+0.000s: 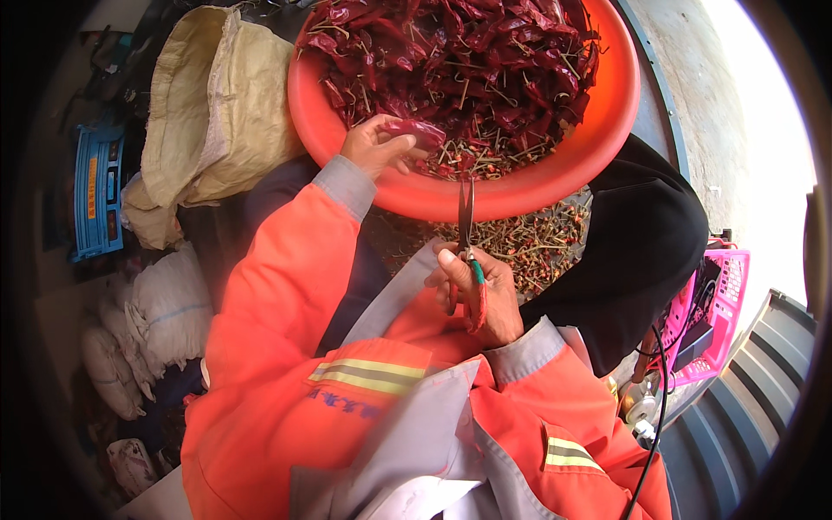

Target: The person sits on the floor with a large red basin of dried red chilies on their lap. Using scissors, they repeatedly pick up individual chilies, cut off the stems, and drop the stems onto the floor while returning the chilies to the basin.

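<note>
My left hand (pixel 383 146) holds a dried red chili pepper (pixel 419 133) over the near left part of an orange-red plastic basin (pixel 494 198). Dark red dried chilies (pixel 448 58) are heaped in the basin, with cut stems (pixel 484 159) lying at its near side. My right hand (pixel 487 292) grips scissors (pixel 466 214) by their handles, which are wrapped in red and green. The blades point away from me, their tips at the basin's near rim. More cut stems (pixel 533 244) lie on a dark surface between my legs, below the basin.
An open woven sack (pixel 253 97) stands left of the basin. Beyond it are a blue plastic or metal object (pixel 97 192) bearing writing and several white bundles (pixel 172 309). A pink plastic basket (pixel 728 312) holding dark items is at the right, near a black cable (pixel 662 403) and corrugated panels (pixel 734 416).
</note>
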Demonstrator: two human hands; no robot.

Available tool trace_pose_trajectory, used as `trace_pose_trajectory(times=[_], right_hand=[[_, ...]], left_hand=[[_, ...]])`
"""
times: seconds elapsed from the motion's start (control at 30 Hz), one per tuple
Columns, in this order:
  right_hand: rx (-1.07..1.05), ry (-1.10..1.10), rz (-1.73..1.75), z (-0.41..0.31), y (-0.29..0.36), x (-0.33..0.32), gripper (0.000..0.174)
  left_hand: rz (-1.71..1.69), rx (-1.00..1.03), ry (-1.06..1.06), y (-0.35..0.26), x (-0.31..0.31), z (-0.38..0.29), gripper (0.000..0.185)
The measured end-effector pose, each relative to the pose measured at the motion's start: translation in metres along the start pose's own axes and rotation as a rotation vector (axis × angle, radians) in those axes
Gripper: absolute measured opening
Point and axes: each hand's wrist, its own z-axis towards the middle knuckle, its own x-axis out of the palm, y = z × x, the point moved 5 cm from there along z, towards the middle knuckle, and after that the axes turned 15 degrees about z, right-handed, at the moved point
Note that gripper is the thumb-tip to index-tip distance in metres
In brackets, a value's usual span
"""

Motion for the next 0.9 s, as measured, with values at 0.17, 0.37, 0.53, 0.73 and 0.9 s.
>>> trace_pose_trajectory(times=[0.17,0.37,0.53,0.73,0.9], right_hand=[[0.005,0.004,-0.021,-0.001,0.001,0.002,0.050],[-0.017,-0.030,-0.049,0.001,0.000,0.000,0.039],[-0.076,-0.048,-0.125,0.003,0.002,-0.009,0.030],[-0.403,-0.116,-0.306,0.008,0.006,-0.018,0.028],[-0.581,-0.145,-0.659,-0.003,0.012,-0.014,0.028]], left_hand=[[-0.162,0.028,0.042,-0.006,0.020,-0.038,0.031],[-0.134,0.034,0.056,-0.003,0.034,-0.064,0.024],[-0.116,0.073,0.083,-0.006,0.042,-0.079,0.026],[0.485,0.341,-0.061,-0.046,0.037,-0.094,0.047],[0.697,0.316,0.023,-0.059,0.045,-0.093,0.043]])
